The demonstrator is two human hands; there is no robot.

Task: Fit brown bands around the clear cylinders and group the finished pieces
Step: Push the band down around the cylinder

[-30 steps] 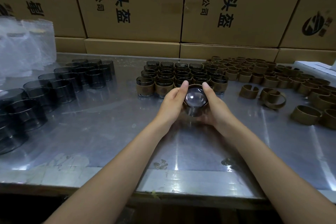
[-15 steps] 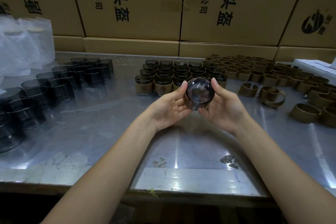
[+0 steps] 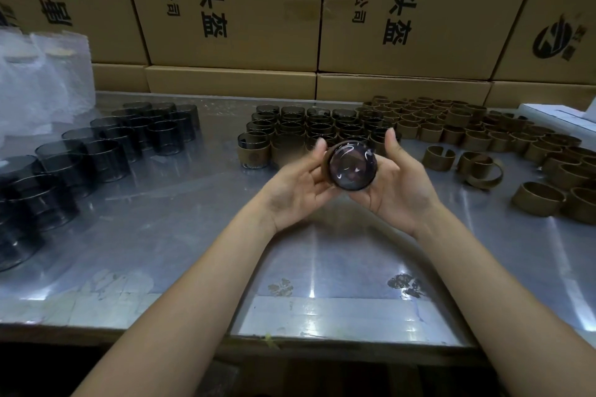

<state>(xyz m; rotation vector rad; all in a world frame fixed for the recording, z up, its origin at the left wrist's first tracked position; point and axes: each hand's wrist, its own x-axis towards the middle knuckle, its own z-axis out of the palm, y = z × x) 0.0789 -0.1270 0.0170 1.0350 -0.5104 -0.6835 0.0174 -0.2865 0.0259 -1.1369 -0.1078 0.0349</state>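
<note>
banded cylinder [image 3: 352, 167] | above table [image 3: 193, 235], end-on | left hand [image 3: 298, 185], right hand [image 3: 398, 182] fingers pinching its sides

A metal-topped table [image 3: 161, 235] fills the lower view, its surface scuffed and marked by bright patches of reflected light; a pale strip runs along its near edge, below which all is dark; the far side is closed off by stacked cardboard boxes [image 3: 245, 3], printed with black characters, one bearing a round logo [image 3: 552, 42]; flatter cartons [image 3: 232, 82] are laid beneath them; crumpled clear plastic bags [image 3: 38, 80] are piled at far left; a white box [image 3: 561, 114] is seen at far right.
</note>
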